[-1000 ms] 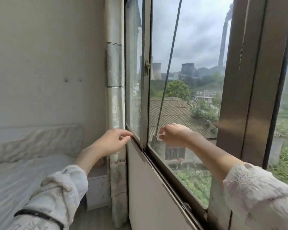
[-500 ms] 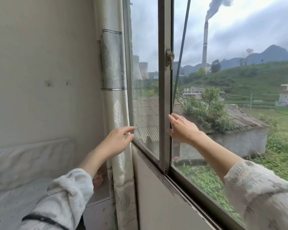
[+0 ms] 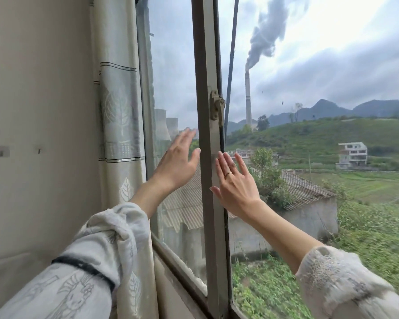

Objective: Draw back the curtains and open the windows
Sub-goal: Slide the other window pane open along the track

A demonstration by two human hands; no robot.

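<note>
1. Seen at a bedroom window, mid-task: curtain [image 3: 118, 116] already gathered against the wall at 9 o'clock, sliding window sash [image 3: 207, 171] standing upright dead centre, open air at 3 o'clock.

2. Left hand [image 3: 177, 162] spread flat, fingers apart, at 10 o'clock of the sash stile, over the glass pane [image 3: 171, 77]; whether touching the glass or just off it, impossible to say.

3. Right hand [image 3: 236, 183] also spread, ring on one finger, palm laid against the stile's right edge, just beside and below the latch [image 3: 217, 107] at 12 o'clock. Nothing pinched or gripped by either hand.

4. Likely handling: metal frame stiff and fairly heavy, probably stubborn in its track; glass smooth, slippery and fragile, poor place to push. Best purchase judged to be the stile itself, flat-palmed near mid-height, or the latch as a pull.

5. Curtain by contrast soft, light, easily bunched anywhere along its edge.

6. Hard to make out: bottom track, hidden under the frame at 6 o'clock; top of the window, cut off at 12; dark cable [image 3: 232, 54] outside, ends out of view; second sash, not visible.
</note>
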